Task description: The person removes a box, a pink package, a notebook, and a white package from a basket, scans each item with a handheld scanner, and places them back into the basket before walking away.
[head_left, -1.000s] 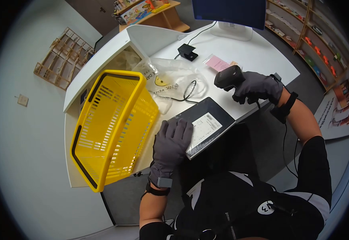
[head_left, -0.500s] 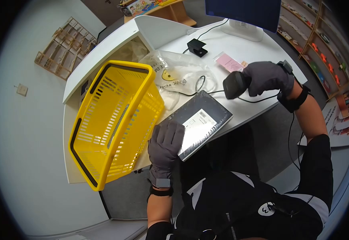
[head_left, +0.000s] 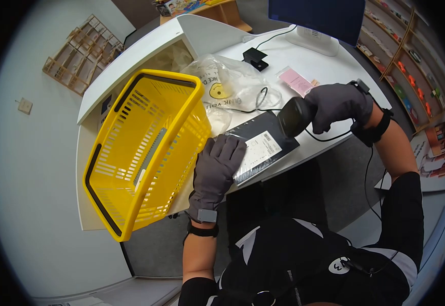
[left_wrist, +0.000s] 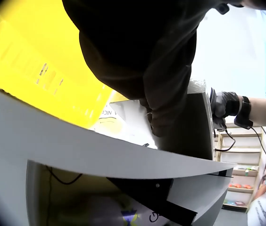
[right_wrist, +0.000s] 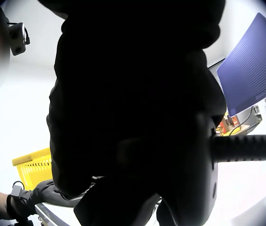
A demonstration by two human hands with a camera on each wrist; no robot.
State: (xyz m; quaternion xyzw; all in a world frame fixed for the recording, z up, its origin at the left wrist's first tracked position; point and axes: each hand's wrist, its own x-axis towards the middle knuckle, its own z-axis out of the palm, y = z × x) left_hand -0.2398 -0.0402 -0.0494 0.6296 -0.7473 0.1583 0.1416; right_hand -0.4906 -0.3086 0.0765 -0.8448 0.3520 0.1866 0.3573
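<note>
Bench-top (head_left: 357,65) inventory: one handheld scanner (head_left: 295,117), one flat wrapped package (head_left: 288,145) bearing one white label (head_left: 262,149), one yellow basket (head_left: 187,109), one printed plastic bag (head_left: 248,76), one black stand (head_left: 255,57), one pink card (head_left: 295,79) and one monitor (head_left: 317,19). Operator equipment: two gloved units, namely one left grip (head_left: 218,164) and one right grip (head_left: 341,109), with two black wrist straps (head_left: 202,231), one per arm. The wall to the left carries one square switch plate (head_left: 24,106).
</note>
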